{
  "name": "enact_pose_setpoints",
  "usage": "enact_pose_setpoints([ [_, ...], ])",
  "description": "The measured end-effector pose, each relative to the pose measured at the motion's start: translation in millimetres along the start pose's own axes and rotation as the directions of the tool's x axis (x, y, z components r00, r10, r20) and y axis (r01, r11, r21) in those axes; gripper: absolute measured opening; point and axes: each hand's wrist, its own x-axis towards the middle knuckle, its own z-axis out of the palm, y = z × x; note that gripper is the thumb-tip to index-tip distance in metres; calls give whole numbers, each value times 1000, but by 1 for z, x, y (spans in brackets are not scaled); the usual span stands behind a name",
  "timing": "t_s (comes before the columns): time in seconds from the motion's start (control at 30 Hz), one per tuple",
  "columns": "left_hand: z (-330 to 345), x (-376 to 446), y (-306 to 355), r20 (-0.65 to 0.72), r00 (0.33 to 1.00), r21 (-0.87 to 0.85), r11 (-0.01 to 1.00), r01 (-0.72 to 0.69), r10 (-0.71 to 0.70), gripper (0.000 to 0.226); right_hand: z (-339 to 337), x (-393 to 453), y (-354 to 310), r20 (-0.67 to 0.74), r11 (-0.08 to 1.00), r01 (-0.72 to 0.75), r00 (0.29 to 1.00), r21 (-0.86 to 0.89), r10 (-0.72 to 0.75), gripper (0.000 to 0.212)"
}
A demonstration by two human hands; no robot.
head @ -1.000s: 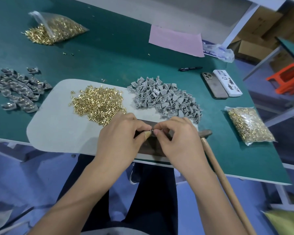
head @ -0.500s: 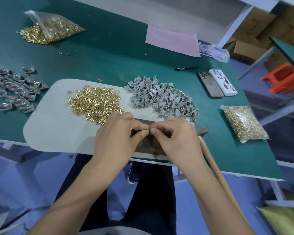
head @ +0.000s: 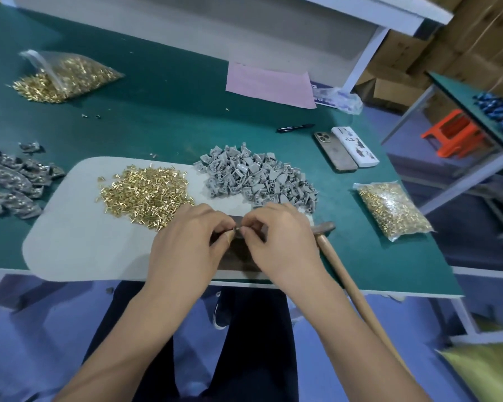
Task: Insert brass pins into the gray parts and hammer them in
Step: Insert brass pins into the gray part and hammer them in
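Both hands meet over the dark block [head: 238, 253] at the desk [head: 172, 117] edge: the left hand [head: 186, 245] and right hand [head: 279, 242] each pinch something tiny, probably pin and gray part, with piles of brass pins [head: 145, 191] and gray parts [head: 259, 181] just behind and the hammer [head: 340, 265] beside

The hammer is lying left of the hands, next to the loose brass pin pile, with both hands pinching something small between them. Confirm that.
Not quite. The head view shows the hammer lying right of the right hand, its handle off the table edge. The loose brass pin pile sits beyond the left hand. Both hands do pinch something small.
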Motion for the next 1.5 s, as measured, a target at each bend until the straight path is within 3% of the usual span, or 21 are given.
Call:
enact_pose_setpoints([
  [0.13,-1,3,-1,27,1000,34,999,-10,9,6,8,-2,-9,-11,950,174,983,-258,-183,7],
  [0.27,-2,3,-1,26,1000,38,999,-2,1,7,7,-1,9,-20,996,74,997,57,-73,8],
  [0.33,-2,3,-1,28,1000,43,999,0,-1,7,9,-4,13,-53,991,23,998,134,-15,10],
  [0.57,-6,5,0,73,997,-11,1000,6,-5,4,15,-1,18,-65,987,35,998,157,-25,13],
  [0.8,-7,6,-2,80,997,0,1000,13,-13,5,17,-4,20,-92,952,16,996,305,13,11],
  [1.0,-7,4,-2,78,997,-14,999,29,-28,5,19,-8,19,-163,973,70,986,220,-34,12],
  [1.2,-7,5,-2,84,996,-21,999,30,-28,6,22,-6,28,-92,918,9,995,396,29,13],
  [1.5,-6,5,-3,76,997,-13,1000,21,-20,8,23,-4,32,-14,885,-68,996,461,84,10],
])
